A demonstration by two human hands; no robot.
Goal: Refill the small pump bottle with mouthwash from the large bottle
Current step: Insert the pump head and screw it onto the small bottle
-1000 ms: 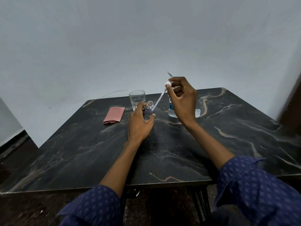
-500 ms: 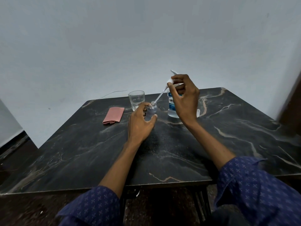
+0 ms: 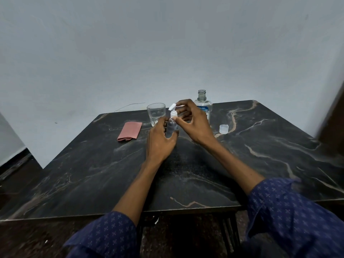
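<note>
The small clear pump bottle (image 3: 171, 127) stands upright on the dark marble table (image 3: 204, 174), and my left hand (image 3: 160, 140) wraps around its body. The white pump head (image 3: 173, 112) sits on the bottle's neck, pinched between the thumb and fingers of my right hand (image 3: 193, 123). Behind my right hand stands the large clear mouthwash bottle (image 3: 202, 105) with a blue label and an open neck. Its clear cap (image 3: 224, 129) rests on the table to the right.
An empty drinking glass (image 3: 156, 113) stands just left of the small bottle. A folded pink cloth (image 3: 130, 130) lies further left. A grey wall runs close behind the table's far edge.
My right hand lowered the pump head with its long tube down into the small bottle; the head now sits on the neck. The large bottle behind has come into view.
</note>
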